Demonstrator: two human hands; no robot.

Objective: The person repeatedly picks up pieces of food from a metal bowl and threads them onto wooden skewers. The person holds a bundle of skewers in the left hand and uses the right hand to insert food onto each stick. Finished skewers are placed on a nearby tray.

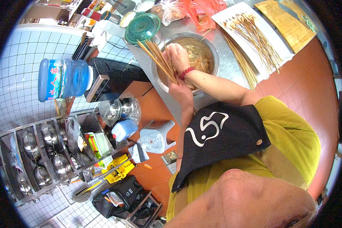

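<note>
My left hand [182, 91] grips a fanned bundle of bare wooden skewers [157, 55] at the near edge of a large steel bowl [214, 52]. Over the bowl, my right hand [179, 57], with a red bead bracelet [187, 73] at the wrist, has its fingers bent together beside the skewers. Whatever is between those fingers is hidden. Pale strips of food [201, 58] lie in brownish liquid in the bowl. To the right, a white tray [269, 35] bears several skewers threaded with pale food [258, 42]. More bare skewers [240, 61] lie along its left side.
The bowl stands on a steel table [222, 77]. A green-lidded container [142, 27] and a red plastic bag [202, 14] are behind it. A knife [290, 11] lies on a wooden cutting board [287, 24]. Left are a water jug [65, 81], a plastic stool [156, 135] and a metal rack [52, 182].
</note>
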